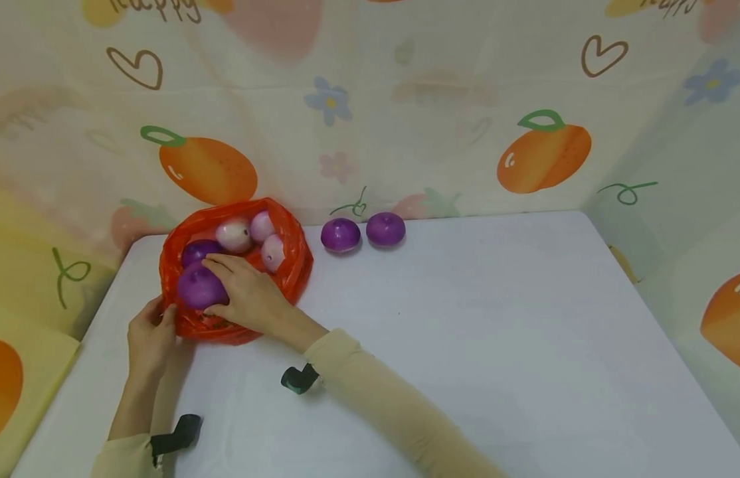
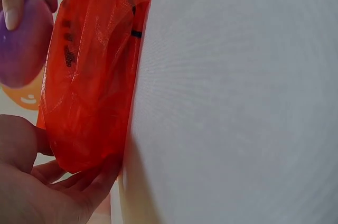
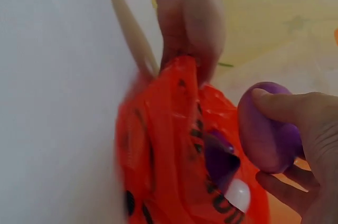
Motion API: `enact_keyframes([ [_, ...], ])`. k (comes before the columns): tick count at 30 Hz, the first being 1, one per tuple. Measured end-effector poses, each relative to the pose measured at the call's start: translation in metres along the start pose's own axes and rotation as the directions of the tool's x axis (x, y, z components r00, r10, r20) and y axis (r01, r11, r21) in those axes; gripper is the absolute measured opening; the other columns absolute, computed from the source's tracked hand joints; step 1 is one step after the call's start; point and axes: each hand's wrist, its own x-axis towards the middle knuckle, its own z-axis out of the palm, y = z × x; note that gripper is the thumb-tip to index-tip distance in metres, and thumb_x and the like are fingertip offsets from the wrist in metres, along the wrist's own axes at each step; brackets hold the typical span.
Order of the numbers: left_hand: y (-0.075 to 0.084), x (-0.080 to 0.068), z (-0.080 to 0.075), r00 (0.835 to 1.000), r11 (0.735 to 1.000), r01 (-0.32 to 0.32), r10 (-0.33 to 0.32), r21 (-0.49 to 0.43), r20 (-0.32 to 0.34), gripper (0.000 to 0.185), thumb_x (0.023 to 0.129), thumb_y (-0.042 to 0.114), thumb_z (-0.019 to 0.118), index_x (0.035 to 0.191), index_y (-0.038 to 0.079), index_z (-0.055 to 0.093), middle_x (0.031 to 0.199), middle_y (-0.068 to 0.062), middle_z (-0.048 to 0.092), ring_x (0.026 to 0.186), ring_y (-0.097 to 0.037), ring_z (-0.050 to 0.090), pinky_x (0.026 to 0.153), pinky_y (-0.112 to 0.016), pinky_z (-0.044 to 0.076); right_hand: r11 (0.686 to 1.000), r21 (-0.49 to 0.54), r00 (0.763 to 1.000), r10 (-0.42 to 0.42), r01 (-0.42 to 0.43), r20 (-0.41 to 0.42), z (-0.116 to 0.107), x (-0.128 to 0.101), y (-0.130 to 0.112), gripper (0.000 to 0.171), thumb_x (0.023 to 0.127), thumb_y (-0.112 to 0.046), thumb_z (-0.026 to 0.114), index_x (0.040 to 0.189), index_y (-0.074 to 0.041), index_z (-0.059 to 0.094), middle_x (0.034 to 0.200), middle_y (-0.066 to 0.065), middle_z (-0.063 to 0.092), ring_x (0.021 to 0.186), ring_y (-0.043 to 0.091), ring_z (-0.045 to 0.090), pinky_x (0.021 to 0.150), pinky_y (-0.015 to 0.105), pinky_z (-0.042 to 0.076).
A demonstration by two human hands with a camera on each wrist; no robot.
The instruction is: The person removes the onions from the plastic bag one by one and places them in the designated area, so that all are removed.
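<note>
- Head view: the right hand (image 1: 250, 295) curls around a purple onion (image 1: 199, 287) at the near rim of the red plastic bag (image 1: 295, 259), at ten o'clock on the white table (image 1: 495, 318). The left hand (image 1: 150, 335) pinches the bag's near edge. Two more purple onions (image 1: 362, 232) sit at twelve o'clock; the round onion could slip and roll off.
- Left wrist view: fingers (image 2: 84, 189) clamp thin, crinkled red film at the table edge; a hard pull could tear it.
- Right wrist view: the gripped onion (image 3: 266, 129) looks smooth and glossy; a pale onion (image 3: 237, 195) shows inside the bag.
</note>
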Motion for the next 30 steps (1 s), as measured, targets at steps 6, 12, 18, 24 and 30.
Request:
enact_keyframes([
  [6, -0.002, -0.001, -0.002, 1.0, 0.999, 0.002, -0.002, -0.033, -0.011, 0.048, 0.103, 0.023, 0.04, 0.147, 0.004, 0.043, 0.142, -0.021, 0.05, 0.108, -0.007, 0.055, 0.077, -0.002, 0.042, 0.995, 0.096, 0.999, 0.013, -0.008, -0.052, -0.013, -0.001, 0.012, 0.076, 0.084, -0.042, 0.075, 0.146, -0.011, 0.045, 0.152, 0.004, 0.04, 0.139, 0.015, 0.037, 0.11, 0.017, 0.026],
  [12, -0.001, 0.002, 0.002, 1.0, 0.999, -0.006, 0.006, -0.046, 0.008, 0.047, 0.104, 0.022, 0.041, 0.147, 0.004, 0.043, 0.142, -0.022, 0.05, 0.102, -0.004, 0.053, 0.074, -0.002, 0.041, 0.957, 0.245, 0.985, 0.171, -0.157, -0.035, -0.021, -0.004, 0.029, 0.078, 0.083, -0.041, 0.076, 0.148, -0.015, 0.04, 0.147, -0.001, 0.047, 0.133, 0.013, 0.043, 0.109, 0.024, 0.035],
  [18, -0.002, 0.004, 0.002, 1.0, 0.999, -0.019, 0.02, -0.04, 0.024, 0.048, 0.104, 0.023, 0.04, 0.147, 0.002, 0.043, 0.142, -0.023, 0.05, 0.097, 0.0, 0.051, 0.072, -0.002, 0.04, 0.941, 0.28, 0.974, 0.215, -0.189, -0.064, -0.025, -0.008, 0.049, 0.085, 0.083, -0.035, 0.078, 0.15, -0.009, 0.035, 0.149, 0.005, 0.045, 0.134, 0.017, 0.044, 0.11, 0.027, 0.035],
  [24, -0.004, 0.003, -0.002, 0.999, 0.998, -0.036, 0.037, -0.049, 0.022, 0.048, 0.104, 0.023, 0.04, 0.146, 0.001, 0.043, 0.14, -0.026, 0.05, 0.089, 0.008, 0.048, 0.07, -0.002, 0.041, 0.941, 0.287, 0.969, 0.221, -0.181, -0.112, -0.033, -0.015, 0.069, 0.085, 0.082, -0.032, 0.08, 0.15, -0.005, 0.036, 0.151, 0.008, 0.041, 0.135, 0.019, 0.043, 0.11, 0.025, 0.034],
  [30, -0.001, 0.001, -0.004, 0.999, 0.997, -0.031, 0.032, -0.071, 0.023, 0.048, 0.104, 0.022, 0.04, 0.147, 0.001, 0.042, 0.14, -0.026, 0.05, 0.086, 0.008, 0.048, 0.069, -0.002, 0.042, 0.924, 0.33, 0.964, 0.242, -0.194, -0.11, -0.045, -0.021, 0.082, 0.083, 0.083, -0.03, 0.079, 0.15, -0.005, 0.036, 0.154, 0.01, 0.037, 0.14, 0.021, 0.037, 0.112, 0.028, 0.032],
])
